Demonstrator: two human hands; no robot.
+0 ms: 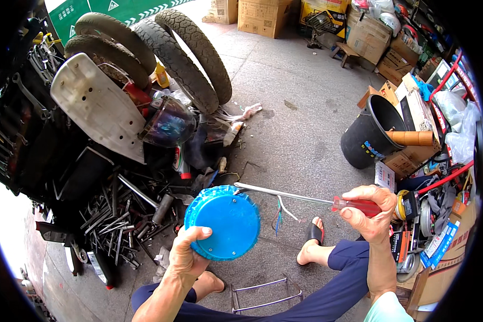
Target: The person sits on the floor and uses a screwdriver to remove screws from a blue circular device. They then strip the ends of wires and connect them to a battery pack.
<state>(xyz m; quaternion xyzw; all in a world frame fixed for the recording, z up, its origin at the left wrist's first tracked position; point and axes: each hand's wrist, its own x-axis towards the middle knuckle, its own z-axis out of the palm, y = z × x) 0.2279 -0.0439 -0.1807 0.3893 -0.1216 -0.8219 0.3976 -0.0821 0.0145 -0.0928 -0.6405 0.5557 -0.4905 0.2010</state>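
My left hand [190, 252] grips a round blue plastic part [220, 225] from its lower left, thumb on the flat face, which has small screws near its edge and a crinkled rim. My right hand [367, 212] is closed around the red handle of a long screwdriver [281, 193], held almost level. Its metal tip reaches the upper rim of the blue part; I cannot tell if it touches. Thin white, blue and dark wires [285, 213] hang beside the part's right side, against the floor behind it.
At upper left are old tyres [182, 70], a white panel [96, 107], a visor and dark wrenches. A tool pile [118, 225] lies at left. A black bucket [359, 139] and clutter stand at right, cardboard boxes [260, 16] at the back. A metal frame [265, 284] is between my feet.
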